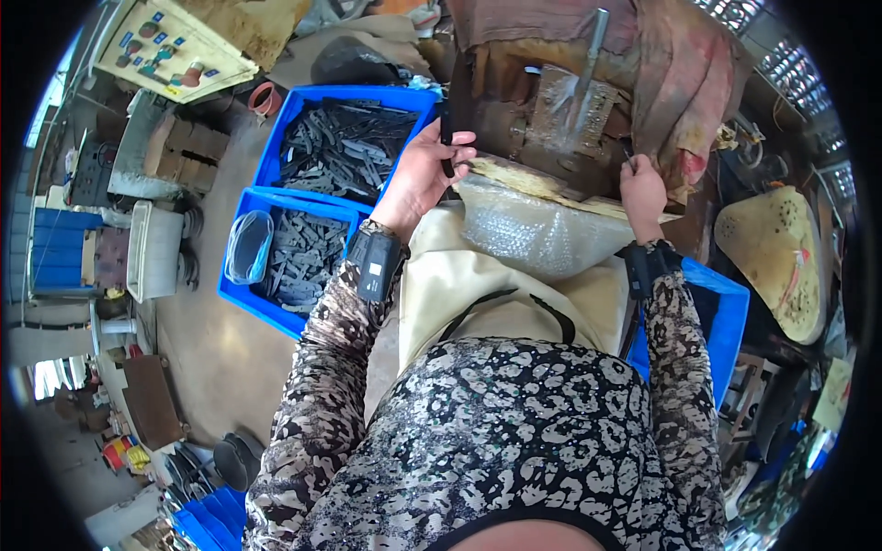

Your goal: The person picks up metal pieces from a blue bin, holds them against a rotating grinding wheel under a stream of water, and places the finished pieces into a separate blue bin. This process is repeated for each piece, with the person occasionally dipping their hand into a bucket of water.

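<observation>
My left hand [424, 171] grips a long dark flat metal piece [447, 138], held upright just right of the upper blue crate [285, 124]. My right hand [642, 191] is closed on a small thin dark piece [627, 153] at the edge of a worn workbench [514, 119]. A metal tool with a grey handle [588, 64] stands on a plate on the bench between my hands. A sheet of bubble wrap [537, 234] and a beige apron [441, 285] cover my lap below the bench edge.
Two blue crates, the upper one and the lower one [241, 298], hold several dark metal strips on my left; a clear plastic bag [248, 246] lies in the lower one. Another blue crate [721, 317] is at my right. A perforated yellow seat [776, 257] stands farther right. Reddish cloth [680, 83] drapes over the bench.
</observation>
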